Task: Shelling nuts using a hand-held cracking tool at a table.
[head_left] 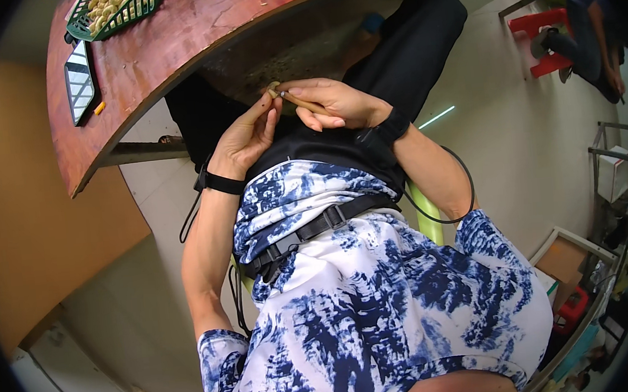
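Over my lap, my left hand (247, 136) pinches a small pale curved nut (273, 87), which looks like a cashew, between thumb and fingertips. My right hand (343, 102) is closed round the slim wooden handle of a small hand tool (307, 104). The tool's metal end points left at the nut, and the right fingertips are close beside it. Whether the tip touches the nut is too small to tell. Both hands are just below the near edge of the table.
The reddish-brown table (187, 20) curves across the top. On it lie a green basket (119, 20) of similar pale nuts, a dark phone (80, 83) and a small orange piece (99, 109). A person (590, 37) sits far right by a red stool (550, 63).
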Motion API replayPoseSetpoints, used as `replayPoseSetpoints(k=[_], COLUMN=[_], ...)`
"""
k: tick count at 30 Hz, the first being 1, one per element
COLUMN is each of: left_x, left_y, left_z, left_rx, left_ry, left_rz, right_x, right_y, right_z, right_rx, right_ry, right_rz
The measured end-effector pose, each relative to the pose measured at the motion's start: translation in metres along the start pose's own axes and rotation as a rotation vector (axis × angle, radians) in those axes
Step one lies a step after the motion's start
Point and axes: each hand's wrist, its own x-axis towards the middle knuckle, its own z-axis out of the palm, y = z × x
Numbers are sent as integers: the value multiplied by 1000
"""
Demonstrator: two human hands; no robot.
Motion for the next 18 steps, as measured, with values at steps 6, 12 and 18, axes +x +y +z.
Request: replayPoseSetpoints(k=[6, 12, 18], left_x=[-5, -1, 1], left_y=[-3, -6, -2], left_z=[8, 6, 3], left_rx=[36, 5, 26], left_ry=[26, 49, 60], left_rz=[46, 97, 126], right_x=[0, 5, 13], right_y=[4, 12, 16], right_z=[4, 7, 5], right_rx=[6, 25, 194], right_ry=[45, 139, 179], right_rz=[-57, -65, -34])
